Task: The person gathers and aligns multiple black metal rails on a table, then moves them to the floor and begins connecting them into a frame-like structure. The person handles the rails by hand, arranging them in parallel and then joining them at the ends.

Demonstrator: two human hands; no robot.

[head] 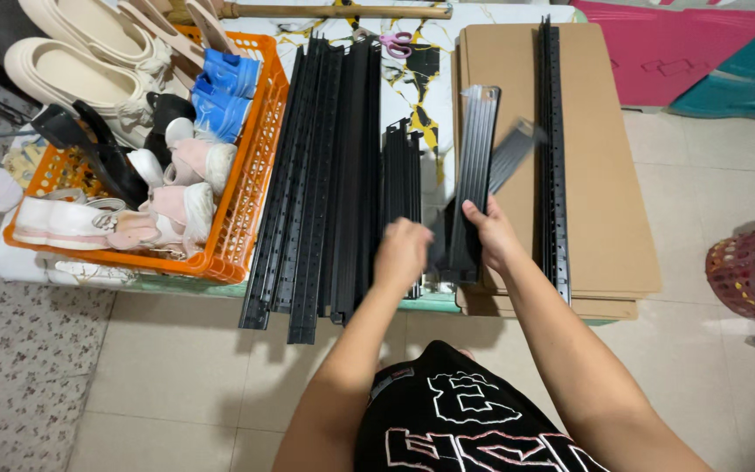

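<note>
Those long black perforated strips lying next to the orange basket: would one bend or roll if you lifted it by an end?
The long black strips probably stay fairly stiff: they lie dead straight and jut past the table edge without drooping. Their flat, channelled shape makes rolling unlikely. They look thin, so likely light; the right hand holds a shorter bundle upright in one grip.

Looked like a small home workshop or packing corner of a shoe seller's stockroom. Pale tiled floor (pixel 176 376), with a patterned grey mat (pixel 10 367) along one side. Low table (pixel 80 273) crowded with an orange plastic basket (pixel 251 188) of cream, pink and black shoes (pixel 72 74). Beside it, bundles of long black perforated rails (pixel 321 175), stacked brown cardboard sheets (pixel 609 175), and scissors (pixel 398 42) near the far edge. Pink and teal foam mats (pixel 683 52) on the floor beyond.
</note>
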